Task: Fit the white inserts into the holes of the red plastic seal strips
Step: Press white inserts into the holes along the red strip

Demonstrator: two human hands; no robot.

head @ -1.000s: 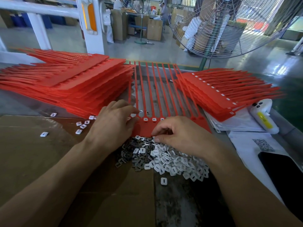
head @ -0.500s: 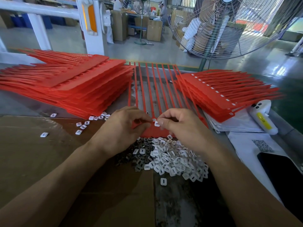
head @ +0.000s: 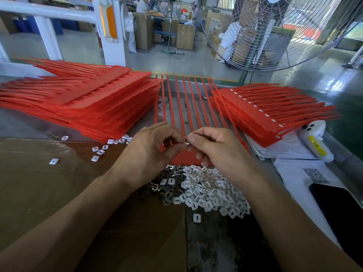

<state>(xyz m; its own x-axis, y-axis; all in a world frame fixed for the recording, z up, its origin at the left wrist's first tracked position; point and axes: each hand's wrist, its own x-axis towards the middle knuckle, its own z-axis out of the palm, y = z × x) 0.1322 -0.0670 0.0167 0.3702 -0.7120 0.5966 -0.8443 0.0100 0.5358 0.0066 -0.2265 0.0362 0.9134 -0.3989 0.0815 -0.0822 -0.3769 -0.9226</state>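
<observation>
A red seal strip sheet [head: 183, 114] lies flat in front of me, its long tails pointing away. My left hand [head: 151, 152] and my right hand [head: 218, 150] meet over its near band, and between their fingertips they pinch one small white insert [head: 186, 143]. The holes under my hands are hidden. A heap of white inserts [head: 206, 191] lies just below the strip, with darker metal clips [head: 163, 185] on its left side.
A tall stack of red strips [head: 88, 107] lies to the left, and a stack with white inserts fitted [head: 261, 114] to the right. Loose inserts [head: 98, 152] are scattered at left. Papers [head: 294, 173], a phone [head: 337, 209] and a white device [head: 314, 142] sit on the right.
My right hand rose from the insert heap to the strip's band with an insert. My left hand shifted right to meet it; both now pinch the insert together.
</observation>
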